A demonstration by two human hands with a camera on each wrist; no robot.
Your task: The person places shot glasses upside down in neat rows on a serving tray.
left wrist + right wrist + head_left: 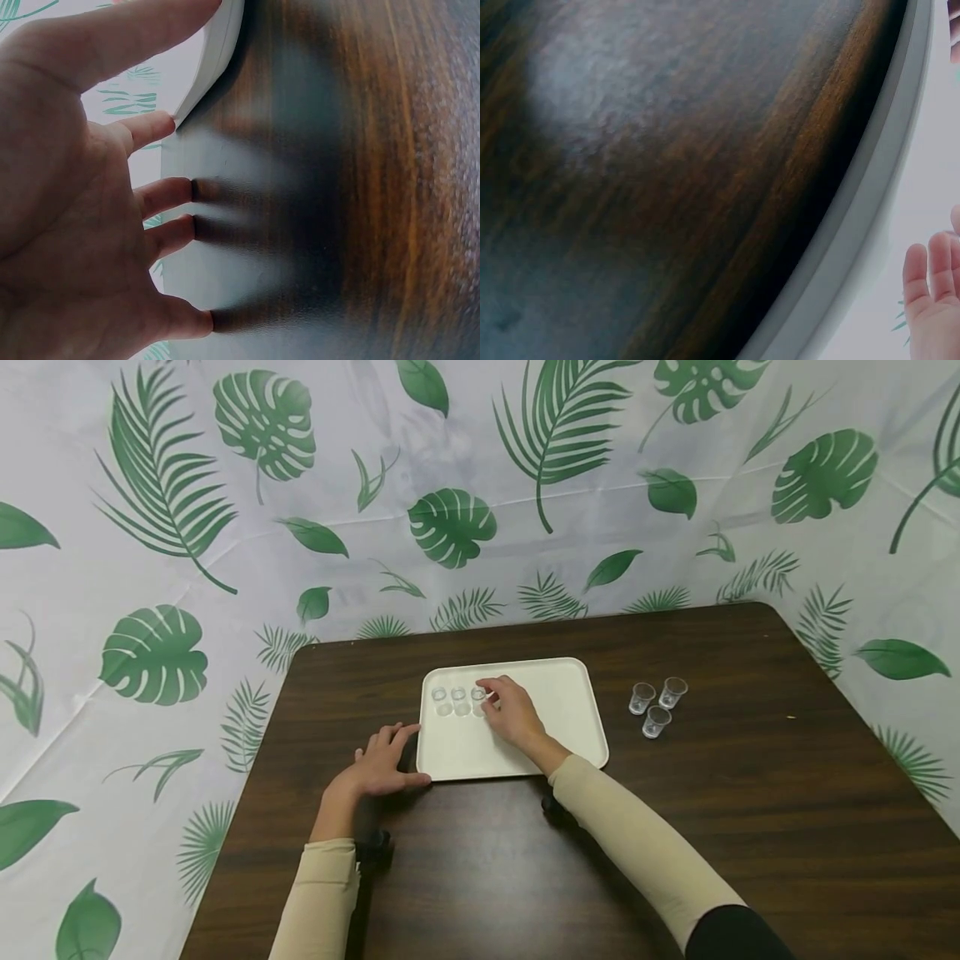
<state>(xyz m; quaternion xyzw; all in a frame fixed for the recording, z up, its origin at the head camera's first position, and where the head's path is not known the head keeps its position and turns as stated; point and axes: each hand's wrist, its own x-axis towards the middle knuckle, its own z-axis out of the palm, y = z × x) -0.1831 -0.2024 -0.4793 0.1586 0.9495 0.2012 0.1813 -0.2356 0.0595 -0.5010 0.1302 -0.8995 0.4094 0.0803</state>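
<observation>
A white tray lies on the dark wooden table. Three small clear plastic cups stand in a row at its left side, the leftmost cup and the middle cup free of any hand. My right hand reaches over the tray and pinches the rightmost cup between thumb and finger. Spread out, my left hand touches the tray's left front corner with thumb and index finger. Its other fingertips rest on the table. In the right wrist view, the pinched cup is out of sight.
To the right of the tray, three more clear cups stand close together on the table. Behind and beside the table hangs a white cloth printed with green leaves.
</observation>
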